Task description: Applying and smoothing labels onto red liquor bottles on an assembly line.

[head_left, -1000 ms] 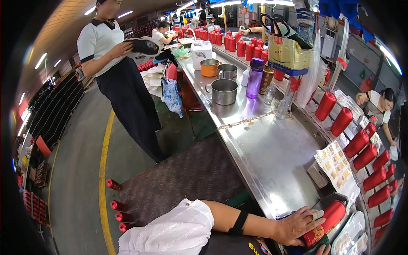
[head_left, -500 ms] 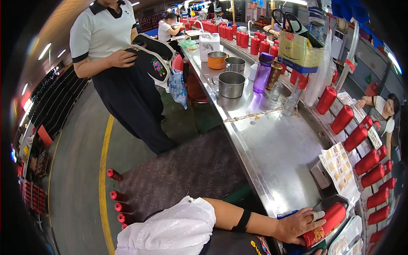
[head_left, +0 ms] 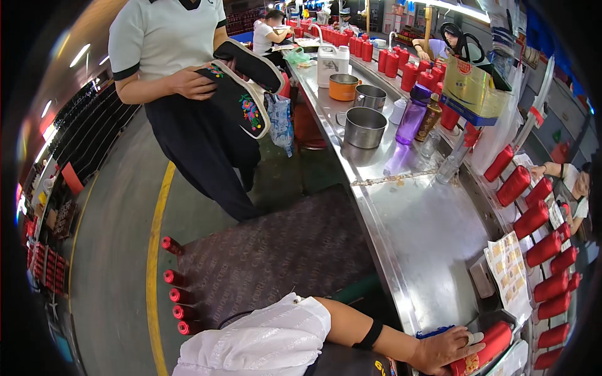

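Metal workbench point(head_left: 426, 232), running from the near right toward the far middle. To its left spreads a dark brown patterned surface point(head_left: 282, 250), with small red bottles point(head_left: 179, 296) lined along its left edge. Beyond stands a person point(head_left: 166, 44) in a white top and dark trousers, holding black shoe-shaped pieces point(head_left: 235, 100), one embroidered with flowers. At near right, the left hand point(head_left: 439, 352), reached by a white sleeve point(head_left: 276, 332) and a black forearm band point(head_left: 369, 335), grasps the near part of a red bottle point(head_left: 495, 344), which lies on its side at the bench's near right; the right hand is out of view, its state cannot be told. A yellow carton point(head_left: 471, 91) sits raised at far right. Further left on the bench are a white jug point(head_left: 331, 70), a steel pot point(head_left: 365, 128) and a purple bottle point(head_left: 411, 120). Beside the left hand, smallest of all, lies a blue cord-like item point(head_left: 434, 331).
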`<state>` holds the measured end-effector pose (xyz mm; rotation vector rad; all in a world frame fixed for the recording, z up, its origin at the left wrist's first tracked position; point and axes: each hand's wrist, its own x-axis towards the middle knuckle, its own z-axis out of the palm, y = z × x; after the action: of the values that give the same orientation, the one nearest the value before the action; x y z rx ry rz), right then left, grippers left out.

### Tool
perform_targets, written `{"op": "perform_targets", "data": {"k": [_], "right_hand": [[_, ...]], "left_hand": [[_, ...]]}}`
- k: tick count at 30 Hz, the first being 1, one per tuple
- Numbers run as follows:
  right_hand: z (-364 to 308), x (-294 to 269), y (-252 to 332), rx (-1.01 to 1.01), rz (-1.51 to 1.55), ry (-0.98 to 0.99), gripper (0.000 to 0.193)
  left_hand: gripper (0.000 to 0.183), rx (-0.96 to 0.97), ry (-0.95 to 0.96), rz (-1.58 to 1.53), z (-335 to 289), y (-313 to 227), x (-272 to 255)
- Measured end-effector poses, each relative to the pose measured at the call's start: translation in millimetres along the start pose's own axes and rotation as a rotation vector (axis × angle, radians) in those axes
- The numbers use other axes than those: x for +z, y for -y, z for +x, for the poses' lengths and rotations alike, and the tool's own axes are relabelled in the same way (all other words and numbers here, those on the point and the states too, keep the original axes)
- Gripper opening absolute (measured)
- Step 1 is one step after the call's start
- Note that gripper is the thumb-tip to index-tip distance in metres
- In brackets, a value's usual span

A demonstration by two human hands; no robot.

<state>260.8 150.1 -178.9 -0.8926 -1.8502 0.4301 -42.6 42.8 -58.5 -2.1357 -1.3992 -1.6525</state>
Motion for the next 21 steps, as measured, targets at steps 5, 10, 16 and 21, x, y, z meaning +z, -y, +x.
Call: {"op": "perform_targets", "data": {"k": [5,10,16,21], "right_hand": [[5.1,10.3,13.7,-0.067,-0.15,-0.182,0.038],[7.3,22.5,14.1,-0.218,-0.438,-0.374,0.035],[13.8,7.7,23.0,-0.363,-0.603,-0.305,0.038],[20.9,11.8,29.3,-0.44,-0.62,-0.271,0.036]], "left_hand": [[0.099,0.04,-0.011,0.025,-4.3,4.7,-3.5],[0.093,0.004,0.059,-0.069,-17.7,14.9,1.0],[0.09,-0.038,0.067,-0.041,-22.9,11.4,-0.4],[0.089,-0.089,0.111,-0.03,-26.0,12.2,0.2]]}}
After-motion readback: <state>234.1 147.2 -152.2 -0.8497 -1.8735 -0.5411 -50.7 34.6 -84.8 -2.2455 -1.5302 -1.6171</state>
